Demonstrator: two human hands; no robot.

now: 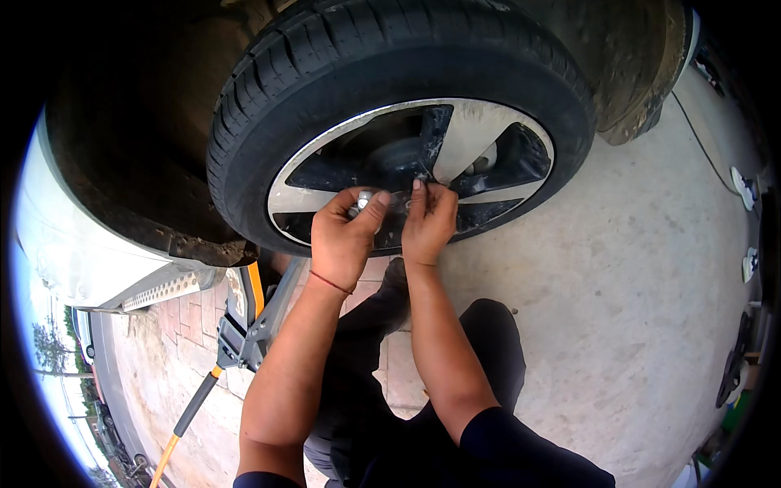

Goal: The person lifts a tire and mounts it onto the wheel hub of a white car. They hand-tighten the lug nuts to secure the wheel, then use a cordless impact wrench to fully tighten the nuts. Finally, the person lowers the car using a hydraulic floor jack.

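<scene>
The left grip (342, 240) is closed around small, shiny, silver metal wheel nuts (364, 198), which show between its thumb and curled fingers. Just to its right, the right grip (429, 221) is narrow, thumb and fingertips drawn together at the middle of the silver-and-black spoked alloy wheel (473, 134); whether something sits between them cannot be told. The wheel lies directly ahead of both grips, ringed by a thick black rubber tyre (252, 159). Below and left of the left grip stands a grey metal jack (233, 340) with a yellow-and-black bar handle (194, 405). Pale grey concrete ground (602, 268) spreads to the right of the right grip.
</scene>
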